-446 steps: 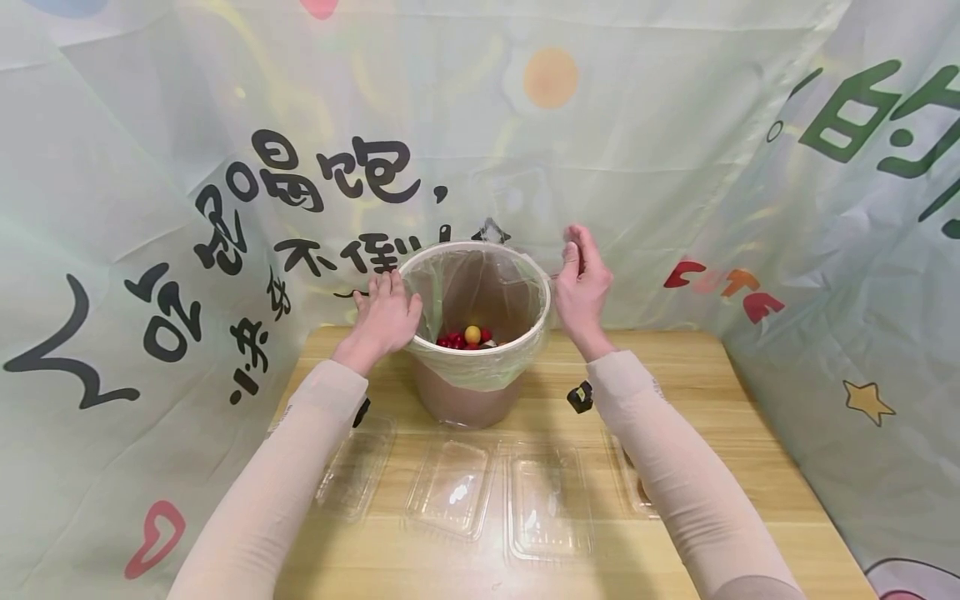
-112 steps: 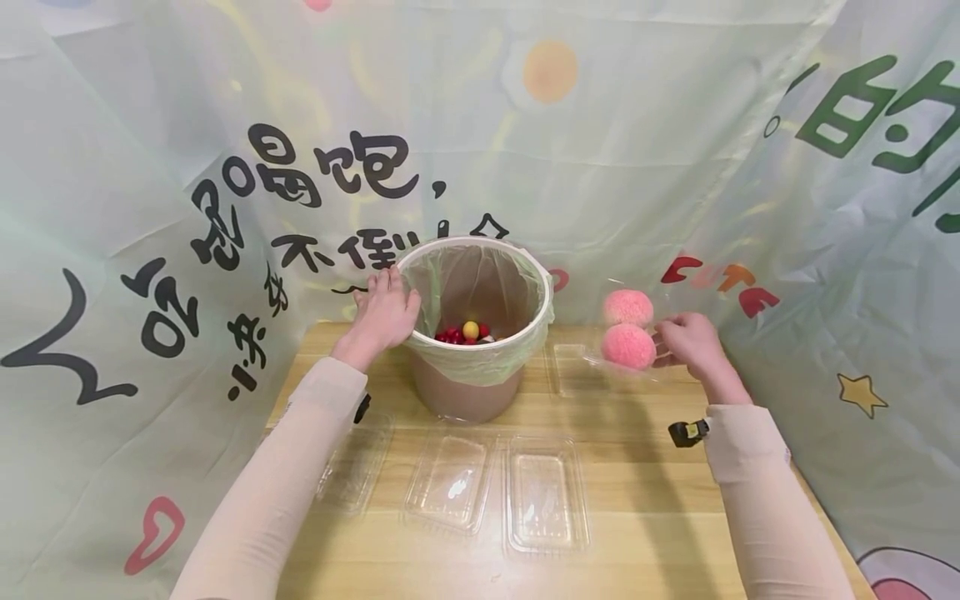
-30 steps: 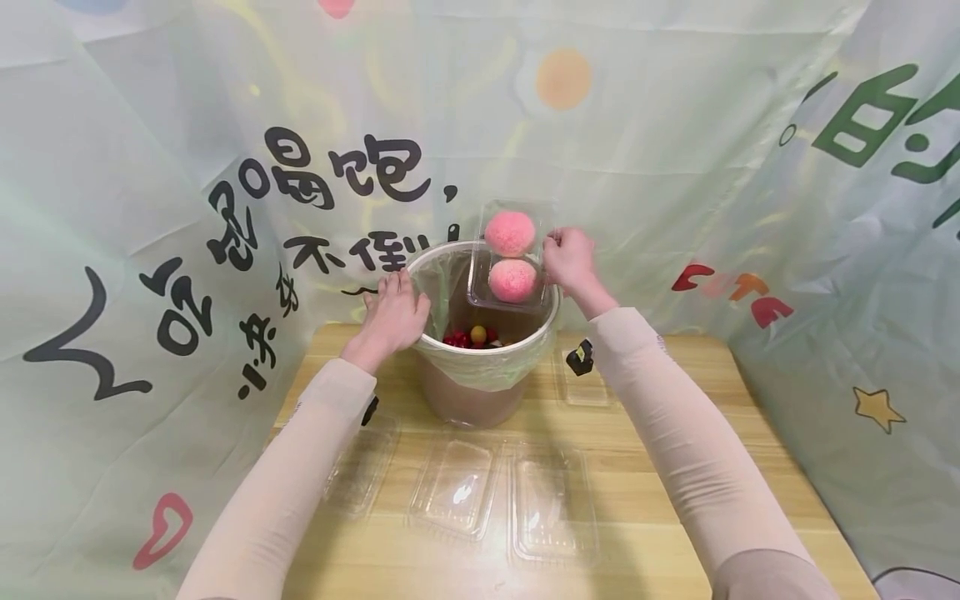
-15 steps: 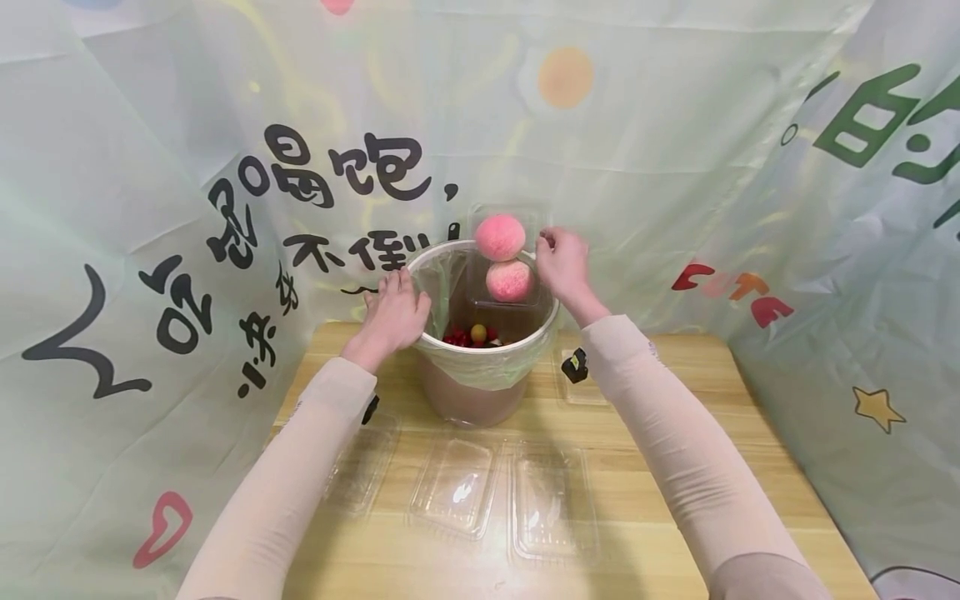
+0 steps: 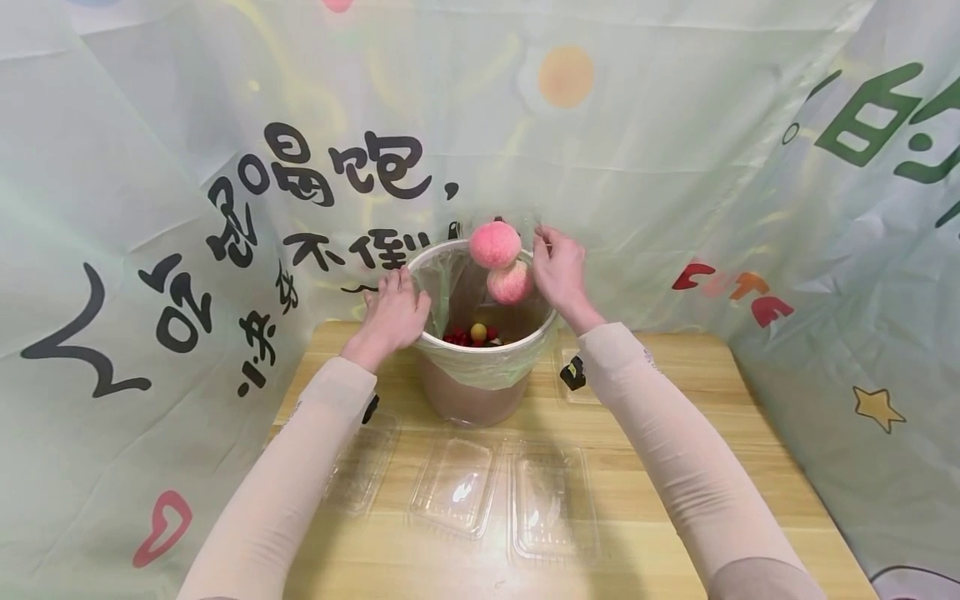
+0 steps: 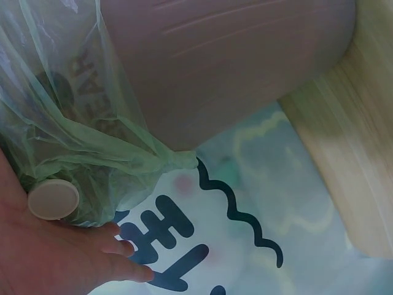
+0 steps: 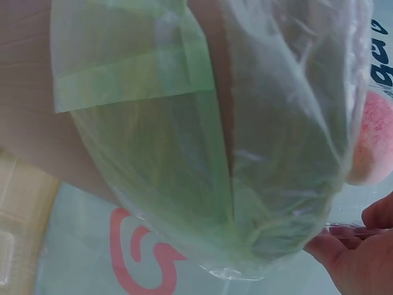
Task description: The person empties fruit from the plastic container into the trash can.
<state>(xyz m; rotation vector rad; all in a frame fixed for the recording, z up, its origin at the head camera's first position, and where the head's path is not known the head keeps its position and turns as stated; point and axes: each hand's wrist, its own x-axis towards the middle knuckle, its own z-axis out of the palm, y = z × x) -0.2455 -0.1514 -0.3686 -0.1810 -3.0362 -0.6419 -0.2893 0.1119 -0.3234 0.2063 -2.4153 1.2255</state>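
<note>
My right hand (image 5: 558,268) pinches the edge of a clear plastic tray (image 7: 347,230) tipped over the back right of a lined trash can (image 5: 472,407). Two fuzzy pink peaches are at the tray: the upper peach (image 5: 495,243) overlaps the far rim in the head view, while the lower peach (image 5: 509,282) is over the opening. With fingers straight, my left hand (image 5: 393,310) rests on the left of the white rim, against the green bag (image 6: 135,153). Down in the can lie a yellow ball-like fruit (image 5: 478,334) and several small red fruits (image 5: 457,337).
Clear trays lie on the wooden table (image 5: 675,467): one under my left arm (image 5: 363,467), a tilted tray (image 5: 453,487) and a straight tray (image 5: 551,500) in front, another (image 5: 573,387) near the right wrist camera. Printed cloth walls (image 5: 637,167) enclose the back and sides.
My right hand brought the tray of peaches from the right over the can, then tipped it further. The peaches shifted left, the upper one most. My left hand stayed on the rim.
</note>
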